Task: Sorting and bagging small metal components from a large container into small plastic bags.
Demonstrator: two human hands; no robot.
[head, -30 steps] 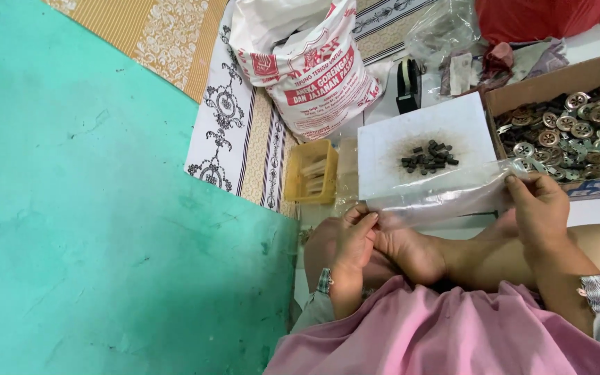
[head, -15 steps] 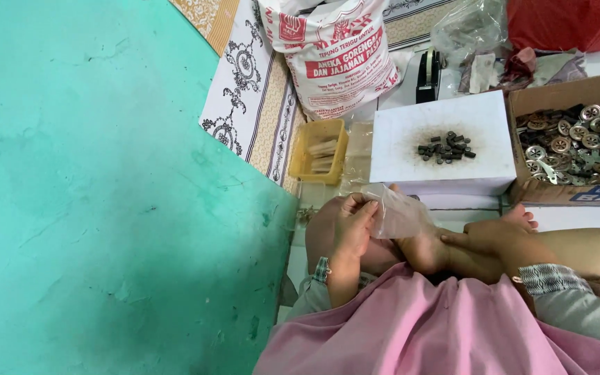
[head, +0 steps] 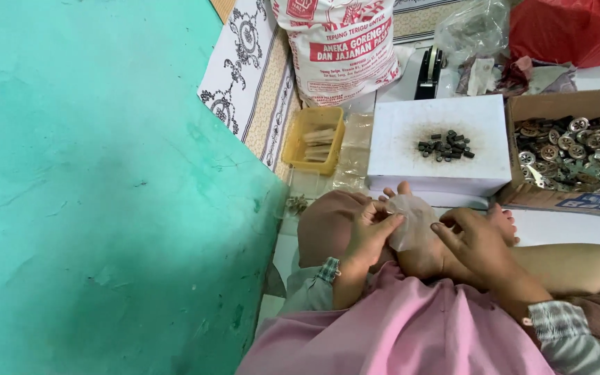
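Your left hand (head: 369, 232) pinched the left edge of a small clear, thin plastic bag (head: 411, 221), thumb and fingers closed on the film. Your right hand (head: 477, 243) sat just to the right of it, fingers curled narrow, the tips touching the bag's right edge; whether they actually gripped it could not be told. So the bag lay between your two hands, low over your lap and bare feet, its longer side running roughly upward away from you. It looked soft, crinkled and limp, seemingly with nothing inside.

Just beyond it stood a white rectangular foam block (head: 484, 156) with a heap of small dark cylindrical pieces (head: 446, 144) on top. To the right was a brown cardboard box (head: 564, 198) of round, shiny metal parts (head: 578, 149); to the left, a yellow plastic tray (head: 300, 139) of pale sticks.
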